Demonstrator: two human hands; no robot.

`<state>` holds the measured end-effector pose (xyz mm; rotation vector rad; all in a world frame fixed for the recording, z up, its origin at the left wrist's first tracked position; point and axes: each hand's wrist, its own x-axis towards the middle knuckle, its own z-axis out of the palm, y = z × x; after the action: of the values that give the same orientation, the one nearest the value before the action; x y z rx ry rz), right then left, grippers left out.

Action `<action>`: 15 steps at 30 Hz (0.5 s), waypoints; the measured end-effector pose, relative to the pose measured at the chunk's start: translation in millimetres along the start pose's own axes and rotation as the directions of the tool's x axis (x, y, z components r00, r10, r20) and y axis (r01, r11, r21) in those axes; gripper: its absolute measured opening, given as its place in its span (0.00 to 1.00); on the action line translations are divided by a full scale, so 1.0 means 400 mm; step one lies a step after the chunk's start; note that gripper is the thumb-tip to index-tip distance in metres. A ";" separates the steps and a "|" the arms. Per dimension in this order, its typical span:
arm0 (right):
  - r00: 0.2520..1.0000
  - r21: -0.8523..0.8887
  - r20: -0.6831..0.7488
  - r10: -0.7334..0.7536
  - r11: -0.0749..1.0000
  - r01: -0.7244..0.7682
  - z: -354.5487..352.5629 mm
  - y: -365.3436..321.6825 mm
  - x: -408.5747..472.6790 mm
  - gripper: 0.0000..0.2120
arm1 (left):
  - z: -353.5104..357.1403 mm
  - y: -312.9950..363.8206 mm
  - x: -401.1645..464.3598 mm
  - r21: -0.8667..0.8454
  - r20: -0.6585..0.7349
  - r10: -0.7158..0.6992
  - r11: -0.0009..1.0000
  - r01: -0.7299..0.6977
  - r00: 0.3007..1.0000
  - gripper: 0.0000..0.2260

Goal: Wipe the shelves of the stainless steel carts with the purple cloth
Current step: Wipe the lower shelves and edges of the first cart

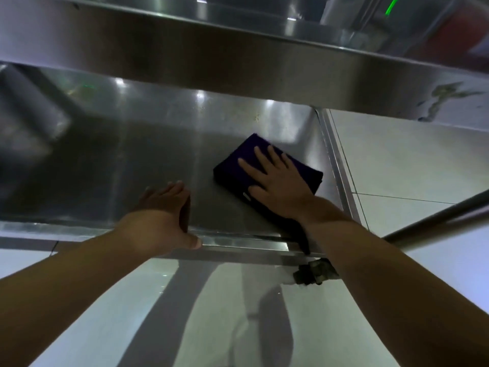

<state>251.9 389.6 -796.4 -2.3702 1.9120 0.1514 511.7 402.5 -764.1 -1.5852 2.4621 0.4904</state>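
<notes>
On the left, the left hand (165,215) is open and rests over the front rim of the lower shelf (119,160), its thumb on the edge and the fingers lying inside; it grips nothing. More to the right, the right hand (275,181) lies flat, fingers spread, pressing the folded purple cloth (238,160) on the shelf floor, near the right rim (333,160). I think the risk is here: with only a flat palm, the cloth may slip out or unfold if the stroke goes fast. The corner by the right rim could stay unwiped. The upper shelf (238,56) hangs just above, so the forearm may knock it when lifting.
</notes>
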 end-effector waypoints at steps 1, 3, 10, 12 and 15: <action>0.999 -0.007 0.013 -0.030 1.000 0.031 0.004 -0.023 -0.033 0.28 | 0.008 -0.001 -0.015 -0.010 -0.075 -0.019 1.000 0.018 0.997 0.48; 0.992 -0.002 0.066 -0.104 0.995 0.104 0.012 -0.070 -0.101 0.28 | 0.035 -0.003 -0.052 -0.011 -0.251 -0.048 0.999 0.047 0.967 0.49; 0.955 0.151 0.160 -0.250 0.962 0.227 0.005 -0.122 -0.177 0.20 | 0.090 -0.057 -0.097 -0.086 -0.365 -0.079 0.995 0.052 0.927 0.41; 0.967 0.078 0.125 -0.223 0.973 0.215 0.008 -0.109 -0.144 0.23 | 0.070 -0.127 -0.093 -0.037 -0.332 -0.049 0.999 0.039 0.942 0.44; 0.984 0.076 0.079 -0.161 0.985 0.155 0.012 -0.086 -0.072 0.25 | 0.033 -0.241 -0.086 -0.036 -0.223 -0.133 0.991 0.128 0.966 0.51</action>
<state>279.5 425.3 -796.9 -2.4160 1.6563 0.1677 613.3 400.0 -782.7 -1.8925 2.4932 0.3339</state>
